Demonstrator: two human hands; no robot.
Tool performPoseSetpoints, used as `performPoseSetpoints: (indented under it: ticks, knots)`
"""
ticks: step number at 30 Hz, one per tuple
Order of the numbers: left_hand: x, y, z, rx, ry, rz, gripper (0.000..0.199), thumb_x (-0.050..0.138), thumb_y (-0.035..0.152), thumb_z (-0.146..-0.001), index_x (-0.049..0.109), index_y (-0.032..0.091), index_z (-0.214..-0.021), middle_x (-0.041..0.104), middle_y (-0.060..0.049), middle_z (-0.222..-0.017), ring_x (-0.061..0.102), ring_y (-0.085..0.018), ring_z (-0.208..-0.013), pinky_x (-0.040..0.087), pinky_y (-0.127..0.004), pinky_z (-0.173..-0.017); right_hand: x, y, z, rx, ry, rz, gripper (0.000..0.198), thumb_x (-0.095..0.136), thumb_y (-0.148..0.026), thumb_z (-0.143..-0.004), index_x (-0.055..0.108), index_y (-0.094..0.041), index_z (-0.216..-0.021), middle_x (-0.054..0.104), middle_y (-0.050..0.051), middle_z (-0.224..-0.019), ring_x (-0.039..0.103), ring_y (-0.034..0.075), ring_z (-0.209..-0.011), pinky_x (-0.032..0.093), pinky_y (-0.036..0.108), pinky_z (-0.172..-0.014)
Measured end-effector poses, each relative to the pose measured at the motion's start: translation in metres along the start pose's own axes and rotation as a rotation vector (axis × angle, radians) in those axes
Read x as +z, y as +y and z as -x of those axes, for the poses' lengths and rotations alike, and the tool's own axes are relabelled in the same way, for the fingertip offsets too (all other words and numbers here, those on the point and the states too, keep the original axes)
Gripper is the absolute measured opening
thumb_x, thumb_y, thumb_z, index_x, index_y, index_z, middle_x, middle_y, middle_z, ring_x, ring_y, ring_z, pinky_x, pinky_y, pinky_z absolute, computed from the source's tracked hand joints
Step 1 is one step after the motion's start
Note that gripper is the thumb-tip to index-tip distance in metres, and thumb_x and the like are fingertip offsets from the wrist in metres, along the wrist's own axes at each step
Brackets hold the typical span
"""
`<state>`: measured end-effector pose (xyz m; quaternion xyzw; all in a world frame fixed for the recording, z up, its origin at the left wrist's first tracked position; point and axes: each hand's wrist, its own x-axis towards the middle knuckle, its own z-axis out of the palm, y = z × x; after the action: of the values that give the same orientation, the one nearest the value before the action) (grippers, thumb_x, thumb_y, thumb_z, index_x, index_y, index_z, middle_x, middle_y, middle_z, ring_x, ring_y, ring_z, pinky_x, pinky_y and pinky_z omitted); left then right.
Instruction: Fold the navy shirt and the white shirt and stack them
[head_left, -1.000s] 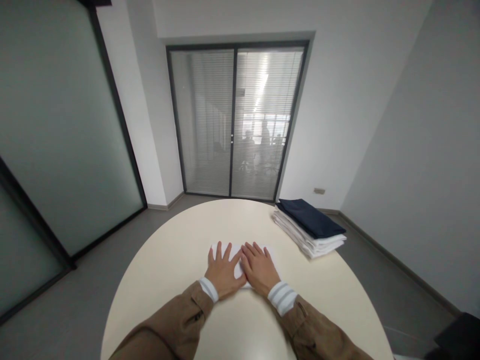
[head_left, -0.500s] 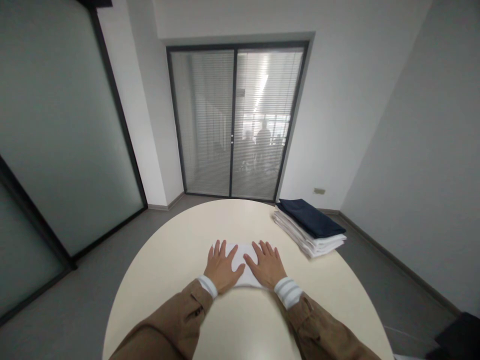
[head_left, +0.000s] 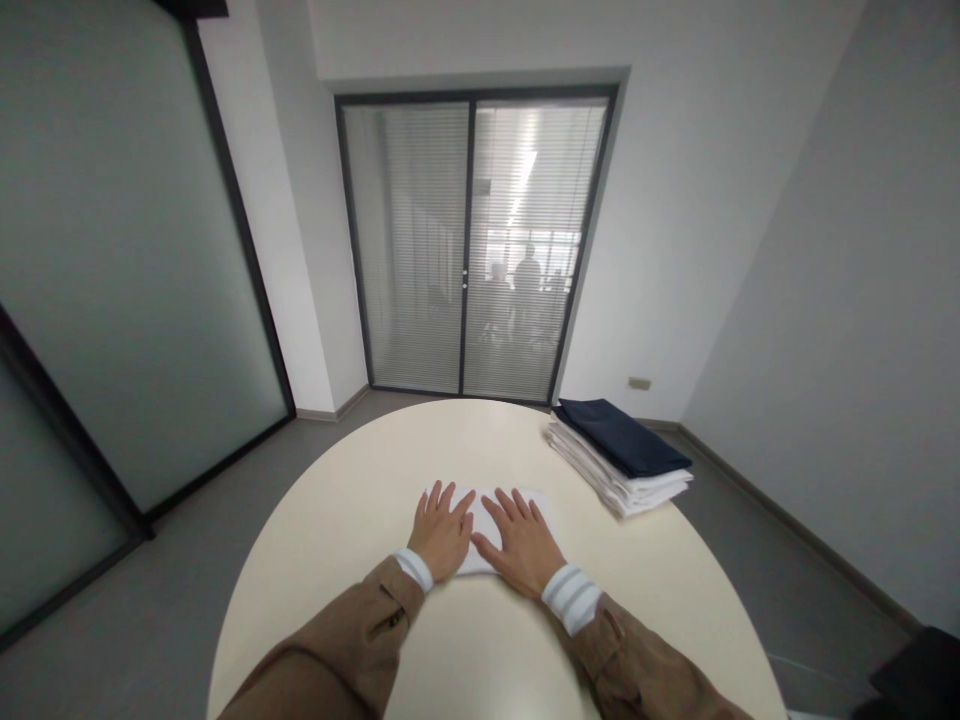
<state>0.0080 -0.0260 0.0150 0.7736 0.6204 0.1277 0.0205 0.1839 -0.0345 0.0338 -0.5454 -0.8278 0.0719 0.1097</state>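
Observation:
A small folded white cloth point(head_left: 541, 505) lies flat on the round cream table point(head_left: 345, 500), in the middle. My left hand point(head_left: 440, 532) presses flat on the cloth's left part, fingers spread. My right hand point(head_left: 522, 540) lies flat on its right part, fingers spread too. The thumbs nearly meet at the centre. Neither hand grips anything. Most of the cloth is hidden under my palms.
A stack of folded white cloths point(head_left: 634, 488) with a dark navy one point(head_left: 622, 437) on top sits at the table's far right edge. Beyond the table stands a glass door with blinds point(head_left: 471, 245); people are dimly visible behind it.
My hands first slid apart over the cloth, then drew back together; now the right hand is closer to the left. The cloth stays in place.

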Motion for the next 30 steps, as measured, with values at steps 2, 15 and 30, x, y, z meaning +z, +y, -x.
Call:
performPoseSetpoints:
  ticks: [2,15,30]
  knots:
    - [0.0,-0.002,-0.001,-0.009,0.003,0.005,0.05,0.025,0.042,-0.098,0.039,0.032,-0.146,0.037,-0.005,-0.152,0.022,-0.029,-0.144,0.017,-0.05,-0.116,-0.001,0.001,-0.002,0.001,0.005,-0.003,0.073,0.032,-0.069,-0.089,0.038,-0.025,-0.147,0.034,0.01,-0.153,0.023,0.032,-0.143,0.013,0.05,-0.114]
    - [0.0,-0.006,-0.002,-0.028,0.013,0.026,0.057,0.03,0.05,-0.096,0.037,0.025,-0.147,0.035,-0.009,-0.153,0.018,-0.03,-0.145,0.014,-0.049,-0.118,0.0,0.002,-0.001,0.07,0.013,0.002,0.08,0.034,-0.077,-0.084,0.037,-0.028,-0.147,0.028,0.011,-0.156,0.018,0.037,-0.144,0.008,0.053,-0.114]
    - [-0.004,-0.005,-0.001,0.04,-0.014,0.041,0.055,0.036,0.049,-0.095,0.036,0.033,-0.147,0.026,-0.008,-0.157,0.012,-0.036,-0.146,0.015,-0.054,-0.116,0.009,0.013,-0.008,0.165,0.067,0.04,0.077,0.033,-0.077,-0.084,0.042,-0.03,-0.144,0.029,0.012,-0.155,0.016,0.039,-0.144,0.006,0.057,-0.112]
